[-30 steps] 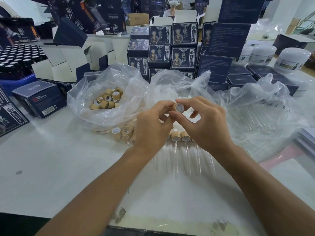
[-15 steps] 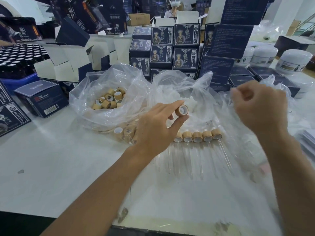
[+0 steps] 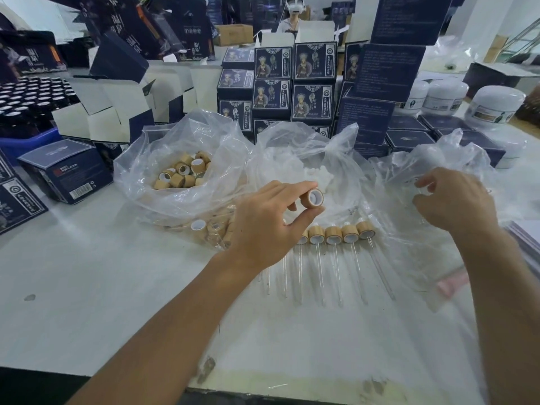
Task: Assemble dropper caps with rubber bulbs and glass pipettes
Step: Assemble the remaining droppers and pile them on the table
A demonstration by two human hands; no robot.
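My left hand [image 3: 268, 223] pinches a bamboo dropper cap [image 3: 316, 198] between thumb and fingertips, its white-lined opening facing right. My right hand [image 3: 457, 204] is over the clear bag of glass pipettes [image 3: 409, 238] at the right, fingers curled at the film; what they grip is hidden. A row of several assembled droppers [image 3: 333, 238] lies on the white table [image 3: 87, 273], pipettes pointing towards me. A clear bag of loose bamboo caps [image 3: 182, 173] sits at the left. Between the two bags, another bag holds white rubber bulbs [image 3: 317, 173].
Stacks of dark blue printed boxes [image 3: 295, 83] wall off the back. White jars [image 3: 496, 108] stand far right, and a crate of black bottles [image 3: 26, 97] far left. A blue box [image 3: 65, 171] lies left of the caps bag. A pink strip [image 3: 453, 283] shows under the plastic.
My right hand left the cap and swung right to the pipette bag. My left hand kept the cap and stayed nearly in place.
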